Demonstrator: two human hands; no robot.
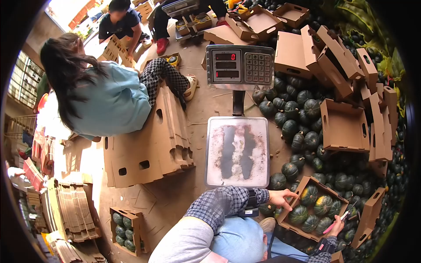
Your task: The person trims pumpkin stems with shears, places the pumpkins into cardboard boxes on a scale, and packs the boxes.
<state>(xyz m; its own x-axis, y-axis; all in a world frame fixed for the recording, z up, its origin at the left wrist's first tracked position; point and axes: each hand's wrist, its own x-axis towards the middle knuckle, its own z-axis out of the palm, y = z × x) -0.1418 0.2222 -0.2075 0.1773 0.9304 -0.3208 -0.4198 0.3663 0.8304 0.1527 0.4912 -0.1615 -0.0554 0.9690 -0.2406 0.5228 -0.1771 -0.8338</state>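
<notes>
A cardboard box [280,222] with several dark green squashes [323,204] in it sits in front of me, to the right of my knees. My left hand [282,199] is at the box's upper left edge, fingers stretched out and apart; whether they touch the cardboard I cannot tell. At the box's right side, my right hand [337,227] is closed around pink-handled shears [328,228], whose metal tip points up and away. A few squashes in the box have orange-yellow patches.
A platform scale [237,153] with a lit display [226,65] stands ahead. Loose squashes [302,114] and open cardboard boxes [346,127] pile up on the right. Left are flattened cardboard stacks [140,153], a seated person [105,96] and a filled box [139,232]. Another person [118,26] works behind.
</notes>
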